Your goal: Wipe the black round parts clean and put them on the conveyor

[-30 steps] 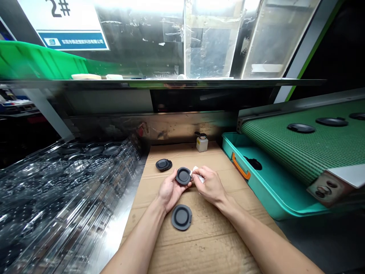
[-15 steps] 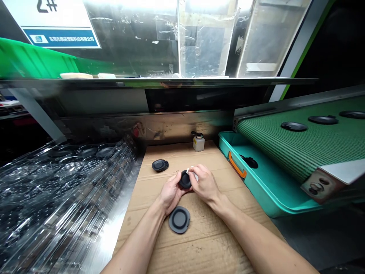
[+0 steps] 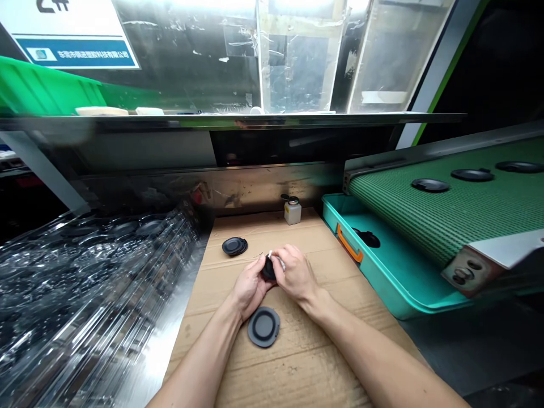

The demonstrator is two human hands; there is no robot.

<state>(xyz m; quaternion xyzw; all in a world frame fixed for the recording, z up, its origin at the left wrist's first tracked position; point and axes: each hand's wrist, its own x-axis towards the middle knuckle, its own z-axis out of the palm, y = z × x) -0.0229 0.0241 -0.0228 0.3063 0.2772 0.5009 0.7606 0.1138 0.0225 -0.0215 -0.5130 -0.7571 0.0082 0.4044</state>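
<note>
The left hand [image 3: 247, 288] cups a matte black round disc [image 3: 267, 268] just above the brown corrugated cardboard sheet [image 3: 297, 362] that covers the worktop, its fingers curled around the rim. The right hand [image 3: 296, 275] pinches a small white wad [image 3: 276, 259] against the disc's face, so wiping of this piece looks to be under way. A second flat black disc with a raised ring [image 3: 264, 327] lies on the cardboard just below the hands. A short stack of black discs [image 3: 234, 246] sits apart to the left, and I cannot tell which of them are finished. More dark discs [image 3: 430, 185] lie on the ribbed green conveyor belt [image 3: 459, 221]. A small white plastic bottle [image 3: 292, 213] stands behind.
</note>
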